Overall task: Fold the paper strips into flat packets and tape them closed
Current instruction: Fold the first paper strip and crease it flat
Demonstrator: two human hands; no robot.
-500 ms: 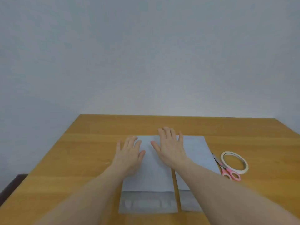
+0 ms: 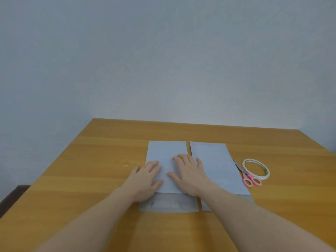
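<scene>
Two bare hands lie flat on the left white paper strip point(image 2: 166, 157), a long rectangular sheet lying lengthwise away from the person on the tan wooden table point(image 2: 91, 160). The left hand point(image 2: 145, 177) presses palm-down with its fingers straight and close together, the fingertips resting near the strip's left edge and part of the palm overhanging onto the wood. The right hand point(image 2: 189, 175) also presses palm-down, fingers straight and slightly spread, thumb pointing toward the left hand; it holds nothing, and neither does the left. A bare band of paper shows between the two thumbs.

Beyond the fingertips the strip runs on flat to its far edge. Behind the wrists, toward the person, its near end shows as a greyer, shadowed band, which seems to be a lower layer under a folded-over upper one; this cannot be told for sure.

Just beside the right hand's little finger, across a narrow gap of wood, lies the right white paper strip point(image 2: 216, 164), parallel to the first and partly under the right forearm. Farther out to the right of those fingers, touching or nearly touching that strip's right edge, lie pink-handled scissors point(image 2: 250, 179), and just beside them a flat ring-shaped roll of pale tape point(image 2: 256, 169).

A pale grey-blue wall point(image 2: 163, 60) rises behind the table.
</scene>
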